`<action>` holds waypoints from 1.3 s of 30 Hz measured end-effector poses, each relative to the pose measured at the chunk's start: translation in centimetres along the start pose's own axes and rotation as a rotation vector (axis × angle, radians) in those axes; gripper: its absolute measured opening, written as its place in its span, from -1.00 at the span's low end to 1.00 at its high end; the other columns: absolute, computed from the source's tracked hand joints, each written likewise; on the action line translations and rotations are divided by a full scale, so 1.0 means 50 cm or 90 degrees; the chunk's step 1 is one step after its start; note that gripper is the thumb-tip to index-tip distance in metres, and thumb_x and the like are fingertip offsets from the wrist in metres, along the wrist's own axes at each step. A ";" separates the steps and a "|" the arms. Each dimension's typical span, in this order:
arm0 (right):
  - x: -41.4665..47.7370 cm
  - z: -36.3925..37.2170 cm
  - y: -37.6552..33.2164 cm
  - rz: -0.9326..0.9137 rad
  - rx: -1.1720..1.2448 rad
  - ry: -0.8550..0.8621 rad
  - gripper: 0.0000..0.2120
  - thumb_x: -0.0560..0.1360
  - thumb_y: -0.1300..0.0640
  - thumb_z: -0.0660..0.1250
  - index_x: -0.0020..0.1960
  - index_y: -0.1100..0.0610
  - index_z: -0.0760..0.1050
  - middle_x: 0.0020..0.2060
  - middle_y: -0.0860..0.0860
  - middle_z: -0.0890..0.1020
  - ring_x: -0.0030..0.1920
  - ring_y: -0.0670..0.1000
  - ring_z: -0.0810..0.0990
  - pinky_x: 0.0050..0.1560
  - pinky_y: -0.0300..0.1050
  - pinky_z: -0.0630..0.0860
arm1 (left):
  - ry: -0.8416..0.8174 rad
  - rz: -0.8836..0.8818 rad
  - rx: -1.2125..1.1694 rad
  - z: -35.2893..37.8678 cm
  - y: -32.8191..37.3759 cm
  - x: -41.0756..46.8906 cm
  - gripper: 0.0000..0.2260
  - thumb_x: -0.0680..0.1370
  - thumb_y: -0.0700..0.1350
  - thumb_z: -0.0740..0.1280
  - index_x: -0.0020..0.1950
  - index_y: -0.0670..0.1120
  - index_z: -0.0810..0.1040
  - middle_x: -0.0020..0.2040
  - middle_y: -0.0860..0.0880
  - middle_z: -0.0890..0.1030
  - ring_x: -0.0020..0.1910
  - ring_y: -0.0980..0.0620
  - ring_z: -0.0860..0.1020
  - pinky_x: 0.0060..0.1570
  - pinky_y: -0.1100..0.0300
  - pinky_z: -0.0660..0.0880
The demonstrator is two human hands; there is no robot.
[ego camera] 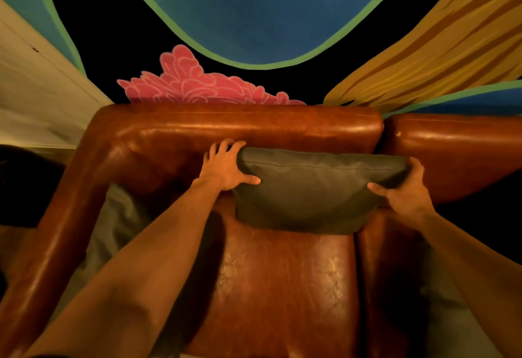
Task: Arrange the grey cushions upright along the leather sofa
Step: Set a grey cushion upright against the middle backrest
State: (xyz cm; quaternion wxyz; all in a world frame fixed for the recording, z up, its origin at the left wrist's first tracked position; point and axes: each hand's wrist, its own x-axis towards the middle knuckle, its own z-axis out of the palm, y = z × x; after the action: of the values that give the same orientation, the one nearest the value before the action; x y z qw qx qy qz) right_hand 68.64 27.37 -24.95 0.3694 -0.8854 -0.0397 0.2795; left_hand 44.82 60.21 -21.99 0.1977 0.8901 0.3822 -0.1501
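Against the leather sofa (234, 129) backrest, both hands, left (226, 167) and right (406, 191), grip an upright grey cushion (308, 191) by its ends

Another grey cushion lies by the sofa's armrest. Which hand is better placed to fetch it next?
Left. The left hand grips the held cushion on the side nearest the second cushion; the right hand is across the seat.

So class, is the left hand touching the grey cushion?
Touching. The head view shows the left hand gripping the grey cushion's top corner, thumb pressed on its front.
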 end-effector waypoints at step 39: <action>-0.427 -0.115 0.108 -0.079 0.194 0.065 -0.71 0.51 0.23 0.49 0.15 0.00 0.53 -0.03 -0.02 0.64 0.11 0.08 0.64 0.22 0.01 0.51 | 0.102 0.088 -0.690 0.105 0.359 -0.471 -0.80 0.57 -0.26 0.43 0.17 -0.08 0.61 -0.05 -0.04 0.67 -0.02 0.01 0.63 0.10 0.17 0.51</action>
State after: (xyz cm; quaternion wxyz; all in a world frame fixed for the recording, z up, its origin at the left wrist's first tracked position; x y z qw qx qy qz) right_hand 52.98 13.90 -15.39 0.5172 -0.8281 -0.0328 0.2135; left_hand 41.88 31.83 -12.51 0.6076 0.6925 0.3589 0.1498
